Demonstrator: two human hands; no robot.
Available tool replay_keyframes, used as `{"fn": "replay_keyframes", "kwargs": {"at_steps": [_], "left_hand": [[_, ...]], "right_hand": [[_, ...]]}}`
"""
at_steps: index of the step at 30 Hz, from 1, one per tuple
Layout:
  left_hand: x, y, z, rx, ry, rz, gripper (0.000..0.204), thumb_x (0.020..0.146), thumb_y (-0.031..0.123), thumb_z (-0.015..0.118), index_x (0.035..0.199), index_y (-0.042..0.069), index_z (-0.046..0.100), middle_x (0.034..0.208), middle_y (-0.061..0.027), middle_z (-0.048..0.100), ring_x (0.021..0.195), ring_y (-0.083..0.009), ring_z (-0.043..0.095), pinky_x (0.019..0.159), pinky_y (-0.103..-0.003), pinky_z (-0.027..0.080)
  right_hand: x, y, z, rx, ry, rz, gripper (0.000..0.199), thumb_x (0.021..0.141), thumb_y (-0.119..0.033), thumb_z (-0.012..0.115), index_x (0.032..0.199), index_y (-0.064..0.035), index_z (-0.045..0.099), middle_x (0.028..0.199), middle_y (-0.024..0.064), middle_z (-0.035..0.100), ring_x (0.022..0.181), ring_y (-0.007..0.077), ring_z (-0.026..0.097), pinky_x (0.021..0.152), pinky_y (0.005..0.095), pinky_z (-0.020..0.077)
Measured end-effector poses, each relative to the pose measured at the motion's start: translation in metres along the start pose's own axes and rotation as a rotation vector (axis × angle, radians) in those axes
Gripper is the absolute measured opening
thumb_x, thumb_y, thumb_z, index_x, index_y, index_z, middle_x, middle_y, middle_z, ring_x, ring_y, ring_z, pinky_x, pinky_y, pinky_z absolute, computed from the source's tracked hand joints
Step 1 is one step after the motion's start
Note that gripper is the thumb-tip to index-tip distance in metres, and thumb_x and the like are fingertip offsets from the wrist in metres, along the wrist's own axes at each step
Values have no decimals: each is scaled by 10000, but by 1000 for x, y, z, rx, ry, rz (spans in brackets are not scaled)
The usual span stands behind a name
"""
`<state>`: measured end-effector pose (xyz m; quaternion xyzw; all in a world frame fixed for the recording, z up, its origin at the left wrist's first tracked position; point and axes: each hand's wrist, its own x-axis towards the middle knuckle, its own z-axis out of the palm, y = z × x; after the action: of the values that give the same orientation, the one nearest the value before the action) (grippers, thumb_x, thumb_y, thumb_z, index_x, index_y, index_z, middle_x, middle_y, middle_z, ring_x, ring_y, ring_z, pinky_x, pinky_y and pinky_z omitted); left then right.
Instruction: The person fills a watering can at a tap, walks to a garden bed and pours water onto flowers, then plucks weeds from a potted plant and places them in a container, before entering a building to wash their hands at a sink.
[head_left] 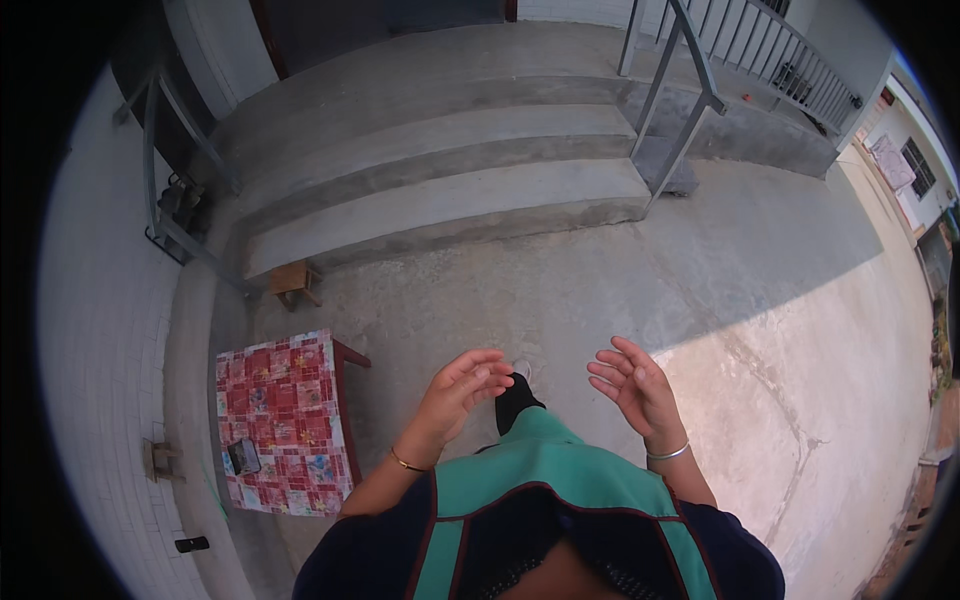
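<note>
Both of my hands are raised in front of a green apron (540, 470) with dark red edging, and neither holds anything. My left hand (458, 392) has its fingers stretched out and pointing inward, with a thin gold-coloured bracelet (407, 461) at the wrist. Palm turned inward, my right hand (635, 388) has its fingers spread, and a silver-coloured bangle (668, 453) circles that wrist. A gap separates the two hands. Below them one leg in a black trouser (515, 400) and part of a light shoe (523, 370) show on the concrete.
To the left stands a table with a red patterned cloth (285, 400); a dark flat object (243, 457) lies on it. A small wooden stool (293, 283) sits before concrete steps (450, 205). Metal handrails (680, 110) flank the steps. Sunlight falls on the right-hand floor (760, 400).
</note>
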<state>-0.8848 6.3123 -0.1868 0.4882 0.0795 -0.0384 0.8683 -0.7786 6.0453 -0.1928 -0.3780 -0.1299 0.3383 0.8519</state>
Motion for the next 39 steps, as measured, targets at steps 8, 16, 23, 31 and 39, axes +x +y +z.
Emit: {"fn": "replay_keyframes", "kwargs": {"at_steps": [8,16,23,31,39], "left_hand": [[265,174,-78,-69,100,70,307,916,140,448,1186,-6,457,1059,-139,574,961,-218,583,841,-320,478],[486,249,-242,-202,275,16,285,909,119,465,1175,16,482,1058,-122,572,965,-215,568,842,-322,460],[687,444,-343,-199,146,-55,318,908,118,443,1209,14,447,1094,-133,551,1001,-229,545,877,-351,442],[817,649,-389,-144,209,-84,294,910,120,437,1181,9,465,1059,-123,567,957,-214,567,843,-330,460],[969,743,-376,-77,37,-71,301,893,123,473,1170,6,464,1021,-112,570,932,-207,571,826,-325,468]], "right_hand": [[370,-122,21,-75,-215,73,486,868,-148,548,1306,-39,368,1238,138,484,1096,280,530,955,389,409],[658,-108,-15,-112,-179,142,486,877,-127,530,1324,-52,357,1243,122,487,1082,275,542,954,397,406],[933,-140,59,-166,-55,349,426,899,-67,486,1311,-59,380,1239,127,492,1104,273,526,962,378,415],[1109,-248,149,-180,-35,357,421,899,-87,500,1304,-50,390,1210,120,508,1092,237,533,955,341,418],[1210,-316,130,-87,81,177,412,912,-88,482,1314,-71,388,1235,103,496,1111,233,518,977,358,399]]}}
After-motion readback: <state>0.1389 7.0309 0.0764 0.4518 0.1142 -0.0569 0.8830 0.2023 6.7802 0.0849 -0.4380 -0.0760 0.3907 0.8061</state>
